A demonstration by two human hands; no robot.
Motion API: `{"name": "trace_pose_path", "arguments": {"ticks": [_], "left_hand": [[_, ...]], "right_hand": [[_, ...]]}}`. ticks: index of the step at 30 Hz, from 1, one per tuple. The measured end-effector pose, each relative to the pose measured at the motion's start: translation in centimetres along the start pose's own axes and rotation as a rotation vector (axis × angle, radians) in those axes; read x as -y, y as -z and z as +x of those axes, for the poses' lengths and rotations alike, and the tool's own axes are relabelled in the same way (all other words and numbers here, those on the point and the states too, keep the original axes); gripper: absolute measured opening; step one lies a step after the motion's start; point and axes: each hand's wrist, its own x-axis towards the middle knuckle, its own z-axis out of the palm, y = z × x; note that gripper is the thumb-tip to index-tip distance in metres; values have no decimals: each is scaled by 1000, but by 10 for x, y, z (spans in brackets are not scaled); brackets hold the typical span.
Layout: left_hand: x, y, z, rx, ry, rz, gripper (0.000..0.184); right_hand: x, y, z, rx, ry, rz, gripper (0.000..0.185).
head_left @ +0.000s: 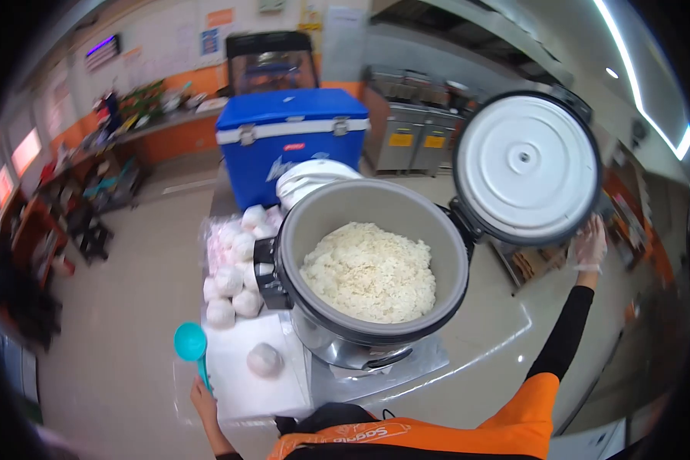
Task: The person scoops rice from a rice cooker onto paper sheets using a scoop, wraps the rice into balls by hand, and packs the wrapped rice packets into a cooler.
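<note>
A large round cooker holds a mound of white rice. Its silver lid is raised on the right, and my right hand, in a clear glove, is at the lid's lower right edge; its fingertips are partly hidden there. At the lower left my left hand grips the handle of a teal scoop. One wrapped white ball sits on a stack of white sheets. Several more wrapped balls are piled left of the cooker.
A blue cooler box stands behind the cooker, with a white round object between them. Steel fryers line the back wall. Stools and shelves stand at the left. A low rack is beyond the cooker on the right.
</note>
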Motion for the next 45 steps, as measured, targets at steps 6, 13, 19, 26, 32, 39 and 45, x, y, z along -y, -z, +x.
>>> {"name": "trace_pose_path", "arguments": {"ticks": [6, 13, 19, 26, 32, 39, 45], "left_hand": [[17, -34, -21, -118, -122, 484, 33], [-11, -55, -22, -327, -354, 532, 24], [-17, -60, -27, -333, -391, 587, 28], [-18, -60, -34, -299, -369, 501, 38], [-23, -41, -25, -527, -404, 443, 44], [-6, -7, -26, -597, -368, 291, 39], [42, 17, -26, -589, -265, 96, 44]], "right_hand": [[-87, 71, 138, 110, -50, -368, 44], [-106, 19, 165, 139, -57, -750, 43], [-134, -41, 168, 238, 21, -1001, 42], [-148, -116, 150, 349, 127, -1164, 41], [-137, -168, 132, 392, 250, -1188, 41], [-74, -262, 104, 432, 573, -1058, 41], [-7, -369, 29, 635, 1002, -810, 41]]}}
